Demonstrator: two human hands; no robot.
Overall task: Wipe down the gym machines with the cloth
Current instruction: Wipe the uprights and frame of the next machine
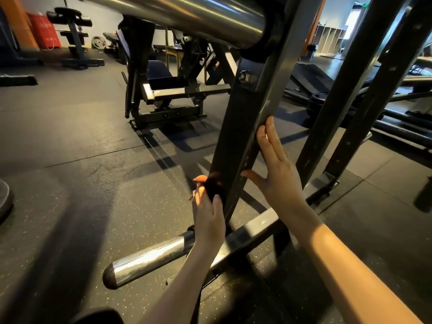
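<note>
A black slanted steel post (243, 127) of a gym machine rises in front of me, with a bolt near its top. My left hand (208, 213) presses a cloth (211, 185) against the post's lower left face; the cloth looks dark with an orange edge and is mostly hidden by shadow and fingers. My right hand (275, 169) lies flat on the post's right edge, fingers straight and pointing up, thumb spread, holding nothing.
A chrome weight peg (149, 258) sticks out low toward the left from the base beam (254, 232). A thick chrome bar (187, 15) runs overhead. More black posts (350, 90) stand to the right. Another machine (168, 90) and benches stand behind on the rubber floor (70, 141).
</note>
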